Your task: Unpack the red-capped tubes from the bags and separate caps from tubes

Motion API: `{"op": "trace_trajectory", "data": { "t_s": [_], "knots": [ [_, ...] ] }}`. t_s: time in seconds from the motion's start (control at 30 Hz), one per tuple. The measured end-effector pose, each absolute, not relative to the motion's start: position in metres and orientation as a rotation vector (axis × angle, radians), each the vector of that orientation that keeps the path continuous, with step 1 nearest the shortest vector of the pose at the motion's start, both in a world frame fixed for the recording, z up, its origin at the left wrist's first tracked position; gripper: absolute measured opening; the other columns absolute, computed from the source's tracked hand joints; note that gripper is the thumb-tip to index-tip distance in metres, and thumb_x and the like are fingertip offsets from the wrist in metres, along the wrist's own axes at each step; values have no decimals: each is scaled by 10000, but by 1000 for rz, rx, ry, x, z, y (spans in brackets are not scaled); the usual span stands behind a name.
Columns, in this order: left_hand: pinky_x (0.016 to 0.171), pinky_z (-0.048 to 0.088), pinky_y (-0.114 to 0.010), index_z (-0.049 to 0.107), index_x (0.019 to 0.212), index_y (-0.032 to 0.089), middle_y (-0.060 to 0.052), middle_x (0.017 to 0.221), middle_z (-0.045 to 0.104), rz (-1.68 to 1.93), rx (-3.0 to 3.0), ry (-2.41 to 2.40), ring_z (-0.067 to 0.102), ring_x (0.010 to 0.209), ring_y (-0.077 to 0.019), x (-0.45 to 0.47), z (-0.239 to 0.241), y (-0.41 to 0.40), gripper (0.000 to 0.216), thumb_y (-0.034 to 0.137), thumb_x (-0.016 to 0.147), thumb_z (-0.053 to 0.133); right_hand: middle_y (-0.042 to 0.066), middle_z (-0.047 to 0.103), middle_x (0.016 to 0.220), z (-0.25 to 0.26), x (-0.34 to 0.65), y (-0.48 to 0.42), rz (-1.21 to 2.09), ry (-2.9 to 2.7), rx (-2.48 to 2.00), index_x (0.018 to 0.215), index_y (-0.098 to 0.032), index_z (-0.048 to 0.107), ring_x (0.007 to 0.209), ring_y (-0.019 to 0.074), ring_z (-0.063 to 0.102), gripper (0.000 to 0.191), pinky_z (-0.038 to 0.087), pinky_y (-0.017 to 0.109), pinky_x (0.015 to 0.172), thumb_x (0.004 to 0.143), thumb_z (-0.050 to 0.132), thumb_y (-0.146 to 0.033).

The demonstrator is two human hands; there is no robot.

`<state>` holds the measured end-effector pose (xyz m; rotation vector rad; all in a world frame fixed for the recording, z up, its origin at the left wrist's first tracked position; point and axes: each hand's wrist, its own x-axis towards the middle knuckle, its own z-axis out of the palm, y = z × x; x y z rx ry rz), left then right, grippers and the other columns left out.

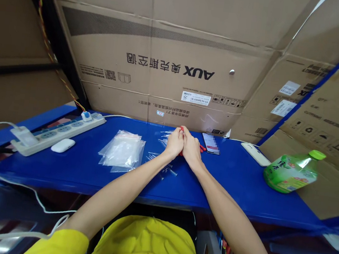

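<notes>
My left hand (174, 144) and my right hand (190, 145) meet at the middle of the blue table (230, 184), fingers curled together. A small red piece (182, 128) shows at their fingertips; its kind is too small to tell. More small red pieces (202, 148) lie beside my right hand. Several thin clear plastic pieces (170, 171) are scattered by my left hand, partly covered by it. A stack of clear plastic bags (122, 150) rests farther left.
On the left are a white power strip (64, 129) and an earbud case (63, 145). A phone (212, 143) lies behind my right hand. Rightward are a white phone-shaped device (255, 153) and a green-capped bottle (290, 171). Cardboard (168, 36) walls the back.
</notes>
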<state>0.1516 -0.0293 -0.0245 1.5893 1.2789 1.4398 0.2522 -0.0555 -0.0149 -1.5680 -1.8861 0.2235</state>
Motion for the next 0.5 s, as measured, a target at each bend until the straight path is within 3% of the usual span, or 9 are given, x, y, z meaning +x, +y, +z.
{"op": "trace_trajectory", "data": {
  "t_s": [0.23, 0.5],
  "knots": [
    [849, 437, -309, 624, 889, 194, -74, 900, 689, 1433, 1588, 1178, 609, 844, -210, 146, -29, -25, 172, 179, 995, 488, 113, 746, 1297, -24, 256, -40, 275, -1840, -1503, 1484, -227, 591, 1200, 252, 704, 496, 529, 364, 1026, 1072, 327, -302],
    [884, 483, -341, 642, 985, 163, -112, 985, 725, 1269, 1966, 1133, 652, 889, -227, 131, -36, -9, 235, 197, 1020, 412, 91, 771, 1236, -24, 264, -35, 361, -1794, -1390, 1369, -213, 686, 1104, 224, 732, 458, 544, 343, 1004, 1044, 369, -277]
  ]
}}
